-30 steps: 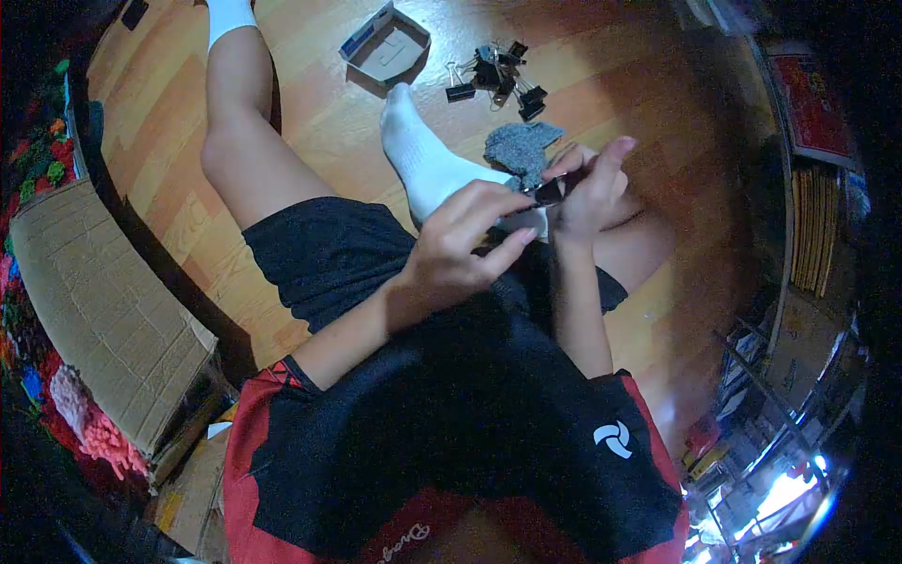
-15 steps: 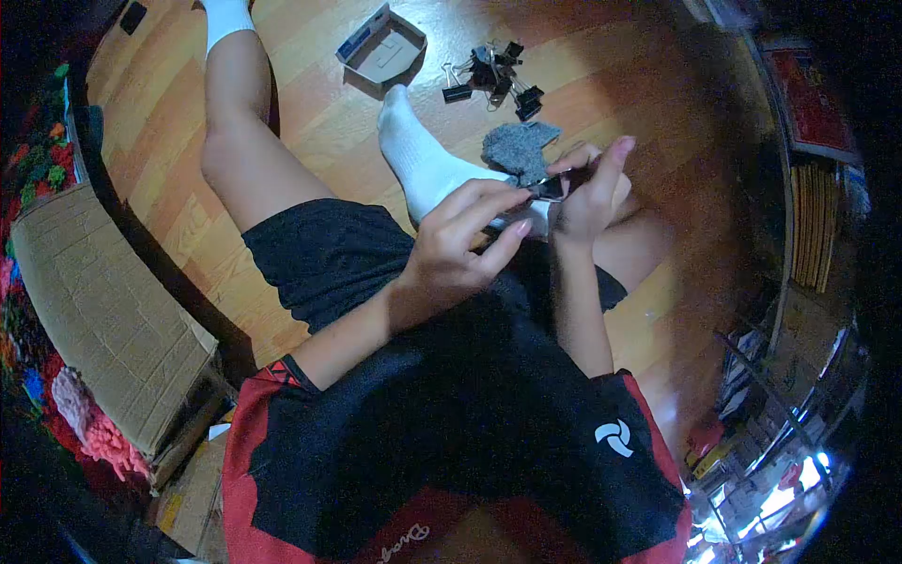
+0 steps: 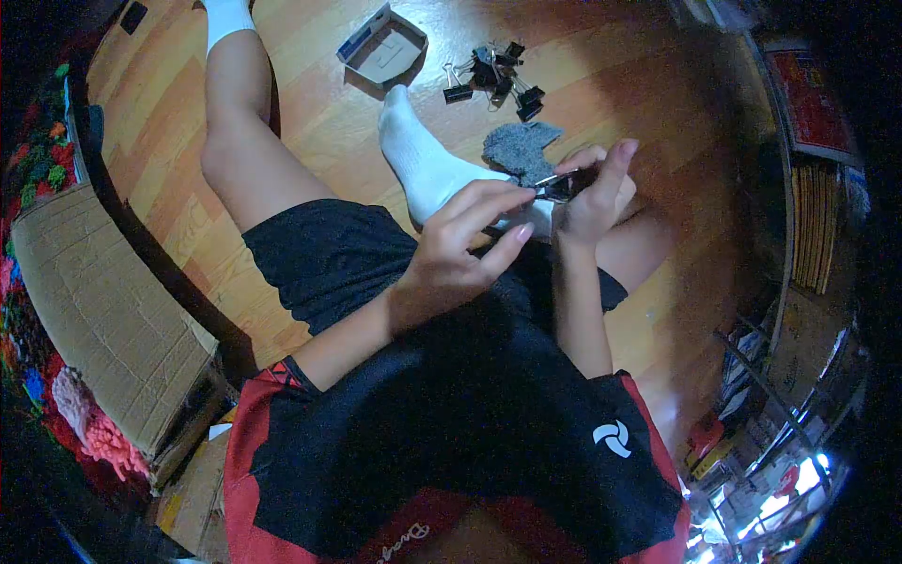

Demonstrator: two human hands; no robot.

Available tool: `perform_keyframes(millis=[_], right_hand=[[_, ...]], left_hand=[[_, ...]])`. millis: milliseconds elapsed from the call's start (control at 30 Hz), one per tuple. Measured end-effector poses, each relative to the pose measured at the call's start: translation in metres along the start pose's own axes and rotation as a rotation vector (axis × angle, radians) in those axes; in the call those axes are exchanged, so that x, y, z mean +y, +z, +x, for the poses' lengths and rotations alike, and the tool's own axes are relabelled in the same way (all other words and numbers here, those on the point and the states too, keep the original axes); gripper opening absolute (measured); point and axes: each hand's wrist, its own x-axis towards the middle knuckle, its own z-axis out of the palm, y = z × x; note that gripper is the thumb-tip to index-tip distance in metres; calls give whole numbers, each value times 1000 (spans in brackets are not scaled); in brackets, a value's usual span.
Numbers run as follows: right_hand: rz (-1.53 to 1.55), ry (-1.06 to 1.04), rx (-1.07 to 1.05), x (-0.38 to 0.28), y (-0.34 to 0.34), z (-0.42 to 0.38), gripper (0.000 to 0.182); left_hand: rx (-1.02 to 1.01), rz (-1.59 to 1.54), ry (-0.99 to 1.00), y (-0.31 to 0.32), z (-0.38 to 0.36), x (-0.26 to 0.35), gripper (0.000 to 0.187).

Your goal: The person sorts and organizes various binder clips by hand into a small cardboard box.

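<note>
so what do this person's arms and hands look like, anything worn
The left hand and right hand are bare, no gloves or watch visible. Short sleeves leave the forearms uncovered. The left sleeve is red, its black cuff carrying red angular markings; none shows clearly on the right.

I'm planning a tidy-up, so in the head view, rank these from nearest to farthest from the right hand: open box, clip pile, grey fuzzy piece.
1. Grey fuzzy piece: forward and left of the right hand.
2. Clip pile: on the floor, beyond the first item.
3. Open box: farthest left of the three.
</note>
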Motion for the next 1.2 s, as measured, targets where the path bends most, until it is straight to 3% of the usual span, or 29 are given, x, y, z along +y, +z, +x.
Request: perform_keyframes(millis=[400, 600, 700, 767, 900, 967, 1100, 1200], right_hand=[[138, -47, 6, 8, 0, -1, 63], [131, 76, 18, 5, 0, -3, 69], [128, 139, -32, 8, 1, -5, 73], [90, 186, -195, 7, 1, -9, 72], [105, 253, -241, 0, 11, -16, 72], [190, 279, -147, -1, 17, -16, 69], [449, 355, -44, 0, 16, -10, 68], [600, 538, -48, -3, 11, -5, 67]], left_hand=[[-25, -7, -24, -2, 0, 1, 27], [-30, 1, -52, -2, -1, 0, 27], [35, 86, 21, -2, 0, -5, 24], [136, 179, 62, -2, 0, -8, 20], [208, 112, -24, 0, -3, -6, 18], [210, 248, 146, 0, -2, -9, 18], [184, 273, 213, 0, -3, -14, 19], [132, 317, 246, 1, -4, -13, 19]])
